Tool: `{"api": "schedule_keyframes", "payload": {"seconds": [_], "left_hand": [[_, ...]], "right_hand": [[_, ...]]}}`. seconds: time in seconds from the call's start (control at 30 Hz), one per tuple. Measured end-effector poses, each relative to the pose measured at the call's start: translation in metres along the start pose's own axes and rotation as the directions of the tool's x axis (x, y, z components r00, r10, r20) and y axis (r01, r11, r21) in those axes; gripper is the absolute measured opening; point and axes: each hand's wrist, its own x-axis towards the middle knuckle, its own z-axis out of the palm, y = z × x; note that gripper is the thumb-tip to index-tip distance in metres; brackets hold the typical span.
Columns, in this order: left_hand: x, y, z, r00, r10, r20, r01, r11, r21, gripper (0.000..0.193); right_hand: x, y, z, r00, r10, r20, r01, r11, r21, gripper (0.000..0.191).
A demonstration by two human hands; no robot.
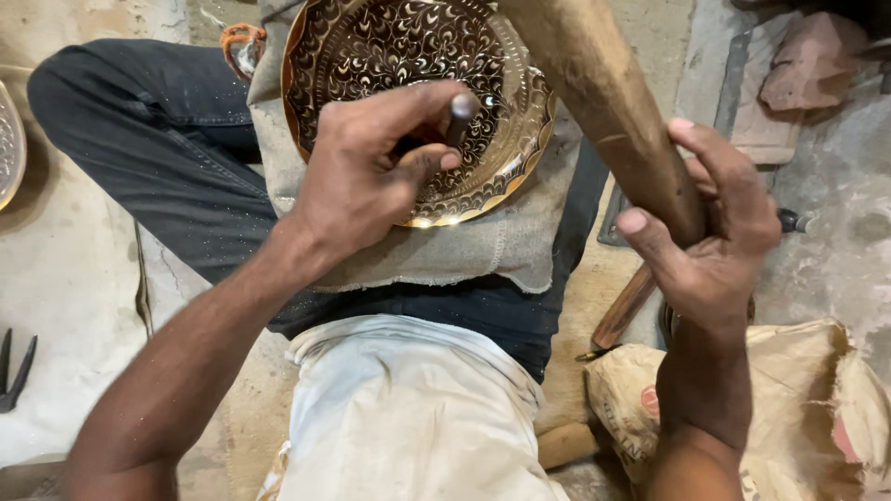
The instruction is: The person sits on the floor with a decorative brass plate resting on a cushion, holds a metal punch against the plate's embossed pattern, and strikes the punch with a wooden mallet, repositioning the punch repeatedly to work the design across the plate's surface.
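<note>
Coarse cloth | left hand pinches steel punch | engraved brass plate

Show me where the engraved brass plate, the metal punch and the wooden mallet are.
engraved brass plate [390, 42], head view, on the patterned centre.
metal punch [461, 116], head view, on its top end above the left hand's fingers.
wooden mallet [603, 93], head view, on the thick shaft above the right hand.

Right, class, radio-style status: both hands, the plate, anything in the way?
Left hand gripping metal punch, tip on engraved brass plate. Right hand gripping wooden mallet, raised above plate. Plate rests on cloth over lap. Nothing obstructing.
</note>
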Motion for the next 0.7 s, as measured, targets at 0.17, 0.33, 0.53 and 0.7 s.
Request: {"api": "schedule_keyframes", "payload": {"seconds": [0.17, 0.33, 0.53, 0.7], "left_hand": [[0.002, -0.004, 0.000, 0.998, 0.032, 0.050, -0.036, 0.996, 0.082, 0.037], [-0.001, -0.008, 0.005, 0.999, 0.017, 0.029, -0.021, 0.990, 0.137, 0.035], [-0.001, -0.014, 0.009, 0.998, 0.044, 0.037, -0.050, 0.982, 0.183, 0.034], [-0.004, -0.015, 0.007, 0.998, 0.054, 0.008, -0.055, 0.996, 0.065, 0.031]], "right_hand": [[0.006, -0.002, 0.000, 0.995, -0.064, -0.071, 0.062, 0.998, -0.023, 0.052], [0.020, -0.003, -0.003, 0.987, 0.061, 0.147, -0.066, 0.997, 0.027, 0.047], [0.027, -0.005, 0.001, 0.994, 0.061, 0.094, -0.071, 0.991, 0.115, 0.037], [0.020, -0.012, -0.011, 0.990, 0.031, 0.135, -0.034, 0.999, 0.026, 0.050]]}}
